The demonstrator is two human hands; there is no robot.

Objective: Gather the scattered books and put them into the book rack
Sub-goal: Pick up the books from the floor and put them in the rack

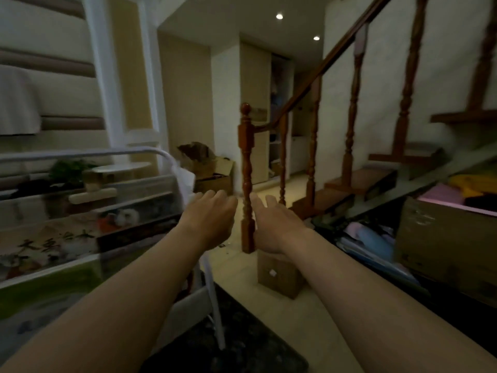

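Two bare forearms reach straight ahead, and both the left hand [212, 214] and the right hand [274, 224] are released, palms down, fingers loosely spread and grasping nothing. Between them, further off, stands a turned newel post [247, 162] of glossy reddish-brown wood, topped with a round knob, from which a handrail [322, 65] climbs to the right over slim lathe-turned balusters and open plank treads [360, 181]. Against the post's foot sits a small plain cardboard box [278, 275] on a pale, smooth cream floor [236, 265], with a dark speckled mat [228, 332] nearer the camera. Walls are cream, and two recessed spotlights [279, 16] glow in the ceiling above a hallway. At left a white tubular metal frame [166, 154] curves in front of a round white table [121, 168], a leafy green plant [70, 170] and a glossy printed panel [48, 246] bearing brush characters. Open brown cartons [215, 176] stand by the far wall. At right, under the stairs, a large scuffed carton [441, 243] holds pink and yellow folded cloth, and beside it lies a heap of flat blue and lilac sheets [371, 243]. Motion blur softens everything, so the books and the book rack cannot be made out for certain.
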